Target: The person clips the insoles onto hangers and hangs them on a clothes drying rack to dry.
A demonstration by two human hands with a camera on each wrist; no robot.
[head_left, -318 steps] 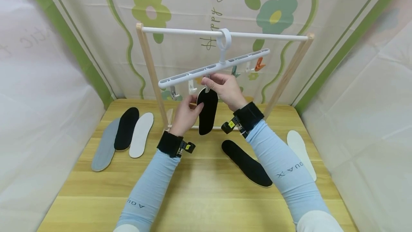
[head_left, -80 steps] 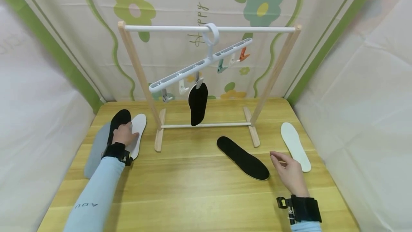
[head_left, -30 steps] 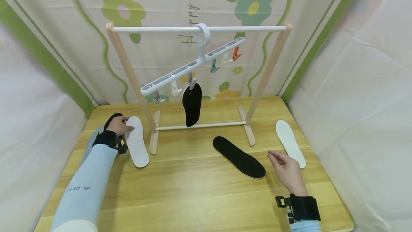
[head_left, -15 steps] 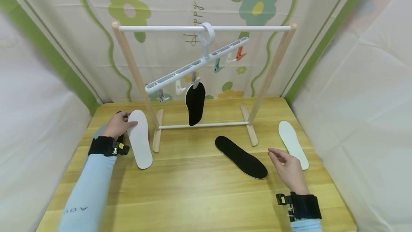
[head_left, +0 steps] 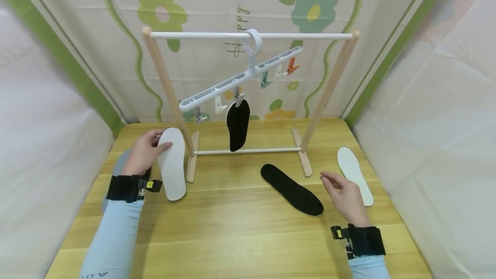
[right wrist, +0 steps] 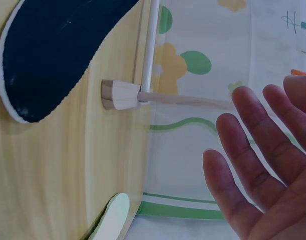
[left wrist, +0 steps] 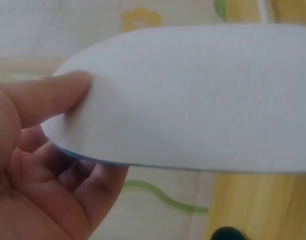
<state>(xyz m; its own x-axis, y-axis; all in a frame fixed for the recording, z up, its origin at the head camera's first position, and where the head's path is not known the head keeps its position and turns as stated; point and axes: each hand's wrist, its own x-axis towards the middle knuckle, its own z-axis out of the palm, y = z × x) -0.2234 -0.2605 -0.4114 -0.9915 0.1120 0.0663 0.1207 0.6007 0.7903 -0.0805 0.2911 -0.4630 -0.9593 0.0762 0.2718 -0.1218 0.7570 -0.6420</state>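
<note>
My left hand [head_left: 142, 152] pinches a white insole [head_left: 173, 169] near its far end. In the left wrist view the thumb lies on the white face of the insole [left wrist: 203, 100] and the fingers are behind it. Partly hidden by this hand are a grey insole [head_left: 117, 167] and a black one. My right hand [head_left: 346, 197] holds nothing, its fingers loosely bent, between a black insole [head_left: 292, 190] and a pale insole [head_left: 354, 175] on the table. Another black insole [head_left: 238, 126] hangs from a grey clip [head_left: 239, 98] on the white hanger [head_left: 218, 89].
A wooden rack [head_left: 323, 94] with a white top rod [head_left: 310, 36] carries the hanger by its ring. Other clips, including a green one [head_left: 265, 80] and an orange one [head_left: 292, 67], dangle from it. A patterned cloth [head_left: 217, 7] encloses the wooden table [head_left: 232, 231].
Both hands have left the clipped black insole, which now hangs alone. My left hand has taken the white insole from the left group and raised it slightly. My right hand stays at the right.
</note>
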